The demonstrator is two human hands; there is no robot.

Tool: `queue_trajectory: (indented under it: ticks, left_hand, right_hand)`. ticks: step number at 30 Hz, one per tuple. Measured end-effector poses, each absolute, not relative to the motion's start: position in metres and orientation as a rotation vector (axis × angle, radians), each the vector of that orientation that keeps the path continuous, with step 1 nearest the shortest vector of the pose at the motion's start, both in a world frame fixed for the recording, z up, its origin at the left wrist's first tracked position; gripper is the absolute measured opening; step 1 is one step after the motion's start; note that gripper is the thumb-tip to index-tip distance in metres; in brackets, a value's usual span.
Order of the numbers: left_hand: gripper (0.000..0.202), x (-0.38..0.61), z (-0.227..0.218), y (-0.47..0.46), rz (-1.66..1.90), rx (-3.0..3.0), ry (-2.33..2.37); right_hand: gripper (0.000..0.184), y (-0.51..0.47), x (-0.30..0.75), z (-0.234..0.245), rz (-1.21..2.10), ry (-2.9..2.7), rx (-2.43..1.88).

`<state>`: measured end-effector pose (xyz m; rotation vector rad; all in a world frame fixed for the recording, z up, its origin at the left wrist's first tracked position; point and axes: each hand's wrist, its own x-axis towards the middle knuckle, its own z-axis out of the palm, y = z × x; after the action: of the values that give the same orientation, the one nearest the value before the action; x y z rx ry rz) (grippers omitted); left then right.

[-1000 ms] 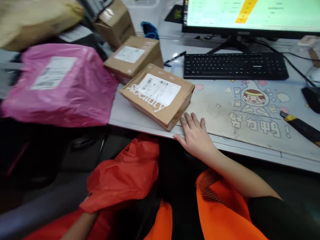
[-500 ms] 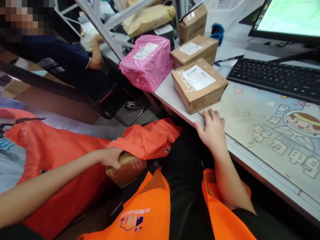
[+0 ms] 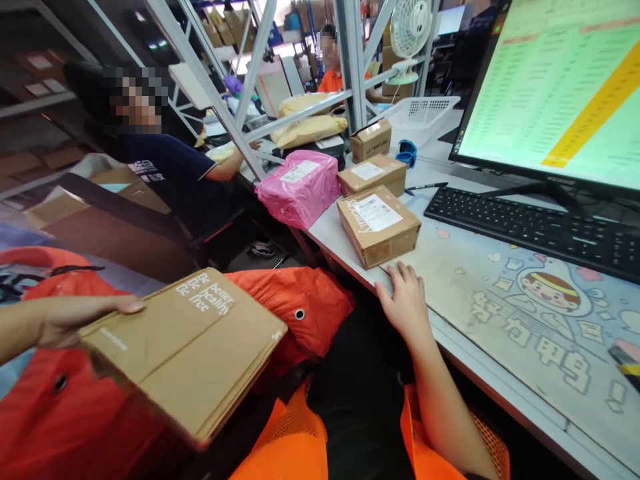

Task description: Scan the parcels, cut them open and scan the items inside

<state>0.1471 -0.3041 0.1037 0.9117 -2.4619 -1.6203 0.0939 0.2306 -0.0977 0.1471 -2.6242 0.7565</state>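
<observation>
**Item 1: left hand** [image 3: 70,321]: clamped on the left edge of the flat carton [image 3: 185,353]. Thumb lies on the top face; the other fingers are under it & hidden.
- Carton: plain brown, held tilted over the lap, above the orange-red sack [image 3: 305,303], well apart from the desk [image 3: 325,233]
- White print on top, 3 lines each starting "Be": "Be better" is clear, the last ends "free", the middle is not sure
- Small white wording near the thumb, illegible

**Item 2: right hand** [image 3: 406,303]: palm down, fingers loosely spread, holding nothing. It rests at the desk's front edge w/ fingertips on the desk mat [image 3: 470,267], just beside the labelled box [image 3: 379,227].
- Box: brown, white shipping lbl w/ barcode on top, white script lettering beside the lbl, can't read

**Other stock on the desk, back to front**
- Small box [image 3: 371,140], dark print too small to read
- Second labelled box [image 3: 373,175]
- Pink poly parcel [image 3: 300,190] w/ white lbl, at the desk corner

**Fixtures**
- Keyboard [image 3: 530,230], black
- Monitor [image 3: 560,93], green spreadsheet w/ an orange band, text illegible
- Mat art: cartoon figure plus the characters 努力鸭!

**Nearby:** co-worker [image 3: 170,173] in a dark blue top, seated behind the racking
</observation>
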Motion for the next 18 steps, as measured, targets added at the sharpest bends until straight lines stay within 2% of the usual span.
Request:
queue_trajectory:
  ticks: [3, 5, 7, 11, 16, 18]
  left_hand:
    - [0.076, 0.180, 0.083, -0.273, -1.781, 1.682, -2.231]
    - [0.097, 0.203, 0.060, -0.233, -2.002, 1.698, -2.038]
    - [0.109, 0.218, 0.039, -0.183, -2.183, 1.560, -1.910]
    - [0.097, 0.205, 0.034, -0.099, -2.287, 1.044, -1.806]
    - [0.077, 0.108, 0.105, -0.081, -2.219, -0.030, -1.781]
    - [0.074, 0.057, 0.138, -0.090, -2.268, -0.242, -1.695]
  right_hand:
    - [0.054, 0.231, 0.093, -0.099, 0.785, -2.603, 0.129]
    - [0.054, 0.231, 0.094, -0.100, 0.796, -2.590, 0.130]
    - [0.053, 0.231, 0.094, -0.100, 0.809, -2.579, 0.136]
    - [0.051, 0.231, 0.096, -0.098, 0.832, -2.559, 0.162]
    - [0.047, 0.231, 0.100, -0.093, 0.859, -2.567, 0.181]
    - [0.045, 0.231, 0.100, -0.093, 0.894, -2.544, 0.176]
